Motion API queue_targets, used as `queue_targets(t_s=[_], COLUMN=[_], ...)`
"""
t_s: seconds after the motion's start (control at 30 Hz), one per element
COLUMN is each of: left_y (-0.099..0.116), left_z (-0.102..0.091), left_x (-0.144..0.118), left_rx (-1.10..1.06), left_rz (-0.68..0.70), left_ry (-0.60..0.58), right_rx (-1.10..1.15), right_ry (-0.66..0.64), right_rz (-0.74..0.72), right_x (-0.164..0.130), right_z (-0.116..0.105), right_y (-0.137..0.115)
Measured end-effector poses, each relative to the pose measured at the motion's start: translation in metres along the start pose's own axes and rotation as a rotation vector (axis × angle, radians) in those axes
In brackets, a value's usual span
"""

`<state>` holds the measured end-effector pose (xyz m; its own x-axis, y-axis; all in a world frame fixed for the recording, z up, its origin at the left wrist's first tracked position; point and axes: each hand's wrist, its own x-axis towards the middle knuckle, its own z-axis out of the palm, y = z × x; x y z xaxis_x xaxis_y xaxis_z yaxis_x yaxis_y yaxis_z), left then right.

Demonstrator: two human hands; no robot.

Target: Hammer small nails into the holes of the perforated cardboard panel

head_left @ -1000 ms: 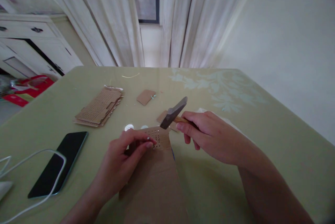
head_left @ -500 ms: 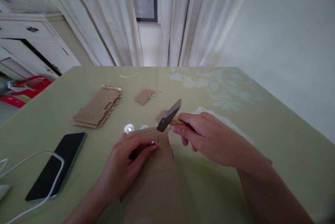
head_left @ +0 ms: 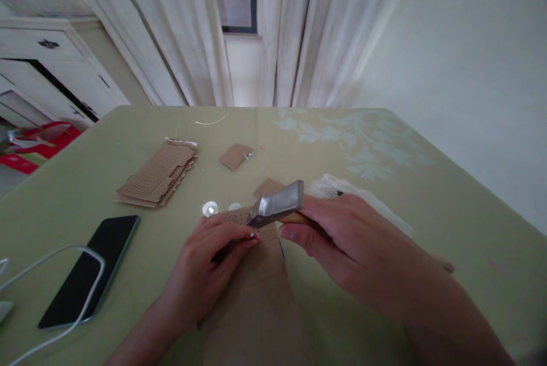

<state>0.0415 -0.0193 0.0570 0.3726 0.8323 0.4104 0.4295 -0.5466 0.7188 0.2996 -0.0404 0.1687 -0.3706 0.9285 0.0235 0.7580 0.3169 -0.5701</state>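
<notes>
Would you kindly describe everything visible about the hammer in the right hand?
The hammer is small, with a grey metal head that looks dull and smooth and a light wooden handle, mostly hidden inside the right hand. The head lies roughly level, its lower left end down at a small nail that the left hand pinches against the perforated cardboard strip. Whether head and nail touch cannot be told.

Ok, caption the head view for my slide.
Right hand brings a small hammer down at a nail pinched by the left hand on perforated cardboard, green table.
</notes>
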Motion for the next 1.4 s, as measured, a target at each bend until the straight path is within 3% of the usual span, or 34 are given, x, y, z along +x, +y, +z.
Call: queue_targets(t_s=[0.53, 0.73, 0.9, 1.07, 1.23, 1.4], left_y=[-0.0009, -0.0009, -0.0024, -0.002, -0.001, -0.0021], left_z=[0.0006, 0.0006, 0.0011, 0.0009, 0.0, -0.0004], left_x=[0.0003, 0.0012, -0.0007, 0.0016, 0.0024, -0.0008], left_rx=[-0.003, 0.016, 0.026, 0.018, 0.018, 0.038], left_rz=[-0.002, 0.003, 0.043, 0.089, 0.08, 0.064], left_ry=[-0.006, -0.036, -0.028, -0.038, -0.044, -0.094], right_rx=[-0.028, -0.138, -0.022, -0.132, -0.025, -0.117], right_ry=[0.0, -0.096, 0.045, -0.094, 0.026, -0.109], right_rz=[-0.023, 0.009, -0.021, -0.031, -0.016, -0.01], right_x=[0.0012, 0.0041, -0.0007, -0.0029, -0.0005, 0.0036], right_z=[0.0026, 0.0091, 0.0052, 0.0084, 0.007, 0.008], right_y=[-0.0014, -0.0039, -0.0042, -0.0042, -0.0047, -0.0039])
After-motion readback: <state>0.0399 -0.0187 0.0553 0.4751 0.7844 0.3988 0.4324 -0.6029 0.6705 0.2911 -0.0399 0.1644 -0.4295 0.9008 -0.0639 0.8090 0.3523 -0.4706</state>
